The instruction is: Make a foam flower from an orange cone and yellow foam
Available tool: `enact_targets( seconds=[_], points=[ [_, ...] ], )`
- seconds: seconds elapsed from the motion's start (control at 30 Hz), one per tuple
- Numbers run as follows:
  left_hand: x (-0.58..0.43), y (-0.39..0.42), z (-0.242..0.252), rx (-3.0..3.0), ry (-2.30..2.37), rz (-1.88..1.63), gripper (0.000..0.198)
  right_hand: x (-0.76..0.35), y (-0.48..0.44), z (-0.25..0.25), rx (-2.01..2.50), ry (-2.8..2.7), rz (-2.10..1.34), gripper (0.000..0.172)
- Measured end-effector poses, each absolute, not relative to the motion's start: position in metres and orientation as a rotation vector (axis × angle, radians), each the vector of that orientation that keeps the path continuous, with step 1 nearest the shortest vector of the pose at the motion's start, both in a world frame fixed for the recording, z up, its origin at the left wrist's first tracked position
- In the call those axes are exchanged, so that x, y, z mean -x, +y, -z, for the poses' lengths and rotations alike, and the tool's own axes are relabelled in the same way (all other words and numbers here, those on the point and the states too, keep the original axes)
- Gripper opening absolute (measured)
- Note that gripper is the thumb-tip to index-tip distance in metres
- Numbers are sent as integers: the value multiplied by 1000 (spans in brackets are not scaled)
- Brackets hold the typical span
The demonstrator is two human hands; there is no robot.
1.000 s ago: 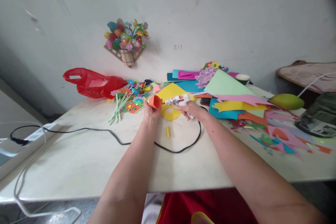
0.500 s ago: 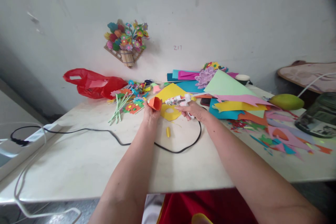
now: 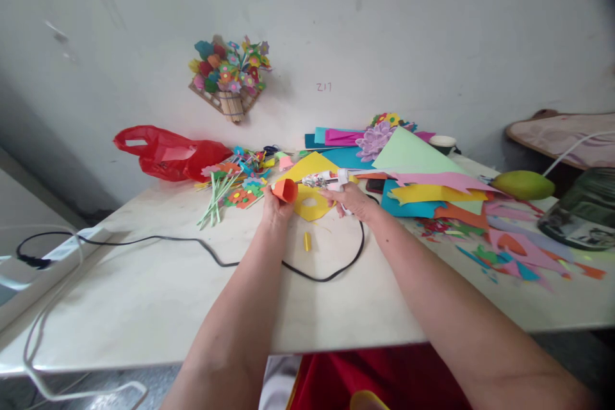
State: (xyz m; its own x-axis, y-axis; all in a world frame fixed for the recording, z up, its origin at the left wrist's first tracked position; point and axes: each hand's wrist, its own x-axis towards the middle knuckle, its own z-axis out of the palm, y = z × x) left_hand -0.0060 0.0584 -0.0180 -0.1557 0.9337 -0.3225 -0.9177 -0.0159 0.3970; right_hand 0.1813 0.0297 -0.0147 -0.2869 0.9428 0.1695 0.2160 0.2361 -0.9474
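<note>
Wall [image 3: 408, 25]: thin red mark [image 3: 323, 87], "217" or perhaps "Z17", the first character unclear.
Jar label [image 3: 594, 230]: dark print on white, too blurred to read.

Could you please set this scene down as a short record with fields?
Left hand: holds an orange cup-shaped piece
Right hand: grips a glue gun
Nozzle: points at the orange cup-shaped piece; contact unclear
Between the forearms: small yellow roll, part of a black cord
Left side of table: red plastic bag, pale green strips
Right side of table: pale green sheet, coloured scraps
Wall: flower arrangement
</note>
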Motion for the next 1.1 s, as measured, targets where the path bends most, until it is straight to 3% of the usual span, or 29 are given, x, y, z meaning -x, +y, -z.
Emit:
enact_targets(
  seconds=[1.1],
  points=[
    [5,59,19,-61,610,-1609,34,-182,26,11,1097,-1704,-1080,36]
  ],
)
